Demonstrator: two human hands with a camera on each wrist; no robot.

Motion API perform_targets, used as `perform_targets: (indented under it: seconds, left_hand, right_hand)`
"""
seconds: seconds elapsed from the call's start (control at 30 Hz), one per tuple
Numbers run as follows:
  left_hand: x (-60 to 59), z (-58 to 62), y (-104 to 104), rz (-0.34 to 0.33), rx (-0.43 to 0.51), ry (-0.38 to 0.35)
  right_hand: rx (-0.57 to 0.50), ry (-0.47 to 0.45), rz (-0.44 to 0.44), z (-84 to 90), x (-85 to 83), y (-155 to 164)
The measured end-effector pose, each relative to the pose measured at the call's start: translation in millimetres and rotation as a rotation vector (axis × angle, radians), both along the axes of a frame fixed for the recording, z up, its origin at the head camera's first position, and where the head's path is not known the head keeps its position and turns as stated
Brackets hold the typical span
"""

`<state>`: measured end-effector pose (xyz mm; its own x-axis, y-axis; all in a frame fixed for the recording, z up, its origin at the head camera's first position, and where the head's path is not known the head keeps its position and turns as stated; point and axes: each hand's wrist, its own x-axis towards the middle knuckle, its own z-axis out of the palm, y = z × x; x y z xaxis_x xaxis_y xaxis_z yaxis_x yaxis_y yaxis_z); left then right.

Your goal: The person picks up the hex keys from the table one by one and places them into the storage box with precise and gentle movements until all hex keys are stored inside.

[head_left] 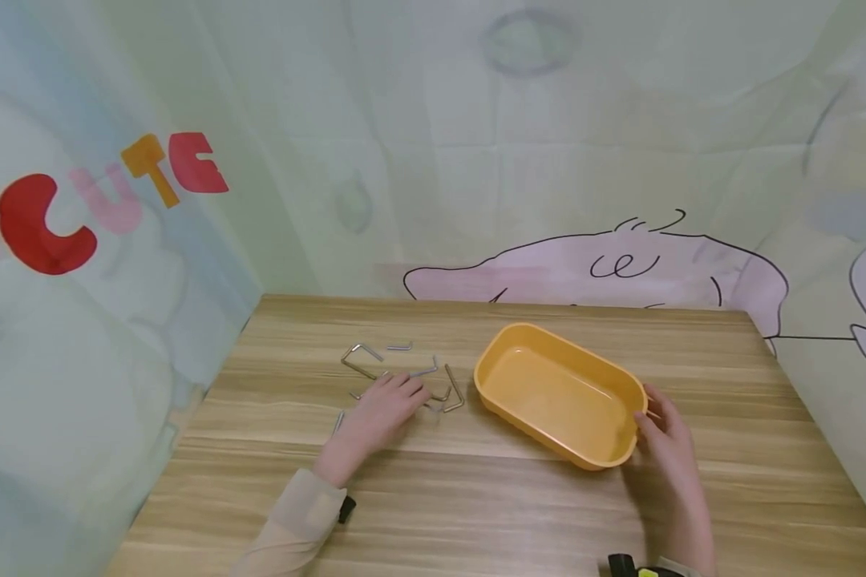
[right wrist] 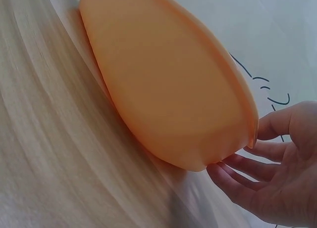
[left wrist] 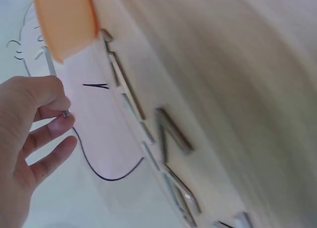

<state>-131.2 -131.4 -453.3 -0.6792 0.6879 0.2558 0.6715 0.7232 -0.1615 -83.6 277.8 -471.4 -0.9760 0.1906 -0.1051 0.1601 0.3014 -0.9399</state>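
- My right hand [head_left: 667,437] is nearest to me, at about 4 o'clock on the wooden surface [head_left: 476,505]. Its fingers [right wrist: 237,163] are loosely spread and a little bent. They touch the near right end of the orange tub [head_left: 559,393]. In the right wrist view my thumb sits by the rim and the other fingers lie under the end wall. They are not wrapped tight round it.
- My left hand [head_left: 378,417] is at about 8 o'clock, with a pale sleeve [head_left: 296,525] on that arm. It rests down on the surface among the small metal keys [head_left: 433,381].
- In the left wrist view my left thumb and first finger [left wrist: 52,102] pinch one thin metal key [left wrist: 49,65]. The rod of it sticks up past my thumb. My other fingers are bent loosely below it.
- The orange tub sits near the middle of the surface, a bit to the right, lying slantwise. I see nothing inside it in the head view.
- The other metal keys are bent like the letter L. They lie flat in a loose bunch just left of the tub, at about 10 o'clock. One bigger bent key [head_left: 361,359] lies at the far left of the bunch. A short key [head_left: 400,347] lies a bit past it at the far edge of the bunch. One more [head_left: 455,389] lies just beside the tub's left end.
- Farthest away, at 12 o'clock, a cloth wall [head_left: 476,160] hangs behind the surface with a pink cartoon drawing. At 10 o'clock the letters "CUTE" [head_left: 108,200] show in red, pink and orange.
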Motion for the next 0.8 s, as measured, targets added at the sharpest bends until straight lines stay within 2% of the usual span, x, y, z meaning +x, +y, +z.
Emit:
perform_targets:
  seconds: [0.2,0.3,0.63,0.8]
  left_hand:
    - [-2.0,8.9,15.8,-0.040,0.032,0.094]
    - [-3.1,11.8,26.6,-0.070,0.075,0.112]
    - [-5.5,21.5,63.5,-0.134,0.247,0.060]
    - [-8.3,23.7,78.1,-0.167,0.289,0.038]
  right_hand:
    - [-0.008,0.000,-0.002,-1.0,-0.7,1.0]
    - [-0.015,-0.004,-0.013,-0.8,-0.1,0.4]
    - [-0.055,-0.019,-0.009,1.4,2.0,-1.6]
    - [-0.053,-0.007,-0.008,0.7,1.2,-1.9]
